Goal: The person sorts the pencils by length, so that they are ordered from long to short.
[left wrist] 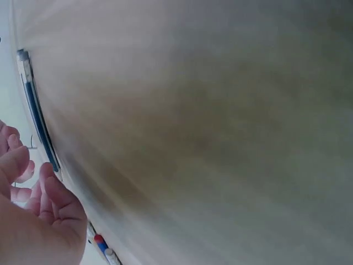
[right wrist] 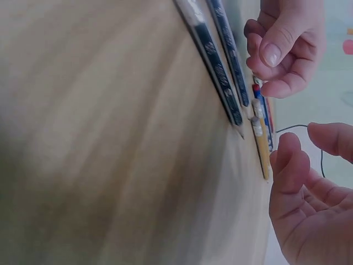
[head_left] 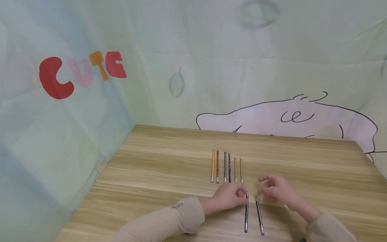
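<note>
Two dark pencils lie near the front of the table, tips pointing away: a left one and a slightly slanted right one. My left hand hovers at the left pencil's tip, fingers loosely bent and holding nothing. To the right of both tips is my right hand, its thumb and forefinger apart with nothing between them. Farther off, a row of pencils runs from a yellow pencil through dark red, black and blue patterned ones to two gold pencils.
The wood-grain table reaches back to a printed cloth wall. On the left cloth are colourful letters. A small dark object shows at the bottom edge beside my right sleeve.
</note>
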Demonstrator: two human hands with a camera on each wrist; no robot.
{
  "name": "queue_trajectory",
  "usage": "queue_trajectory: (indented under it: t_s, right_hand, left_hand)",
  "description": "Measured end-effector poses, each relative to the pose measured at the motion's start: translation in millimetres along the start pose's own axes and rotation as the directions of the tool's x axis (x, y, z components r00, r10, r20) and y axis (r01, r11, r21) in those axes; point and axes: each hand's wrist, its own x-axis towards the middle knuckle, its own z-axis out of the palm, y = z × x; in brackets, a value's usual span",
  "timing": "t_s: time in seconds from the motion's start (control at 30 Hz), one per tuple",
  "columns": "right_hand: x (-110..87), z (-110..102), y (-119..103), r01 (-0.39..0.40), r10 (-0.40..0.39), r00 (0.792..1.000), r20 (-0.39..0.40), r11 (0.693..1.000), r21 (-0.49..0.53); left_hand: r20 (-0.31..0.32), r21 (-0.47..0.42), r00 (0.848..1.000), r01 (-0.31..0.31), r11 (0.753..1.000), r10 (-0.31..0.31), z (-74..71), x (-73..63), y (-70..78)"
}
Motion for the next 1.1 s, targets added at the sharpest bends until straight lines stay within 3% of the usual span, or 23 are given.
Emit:
queue_trajectory:
  t_s: [0.17, 0.5, 0.77, 1.1]
  right_hand:
    - [-1.7, 6.1, 4.9, -0.029, 0.029, 0.999, 0.014, 1.0, 0.008]
    - [-7.3, 13.4, 13.2, -0.006, 0.007, 0.999, 0.049, 1.0, -0.03]
    - [-14.1, 21.6, 14.0, -0.048, 0.049, 0.999, 0.003, 0.993, -0.111]
    - [-19.9, 35.8, 13.6, -0.111, 0.101, 0.992, -0.077, 0.984, -0.143]
  left_hand:
    - [0.01, 0.038, 1.0, 0.001, 0.999, -0.002, 2.6, -2.2, 1.6]
    - [-0.014, 0.074, 0.999, 0.051, 0.996, -0.05, 5.5, -5.3, 8.2]
    - [-0.043, 0.152, 0.995, 0.091, 0.984, -0.086, 11.7, -6.6, 11.7]
    - [-0.04, 0.265, 0.994, 0.109, 0.958, -0.102, 13.7, -5.9, 14.2]
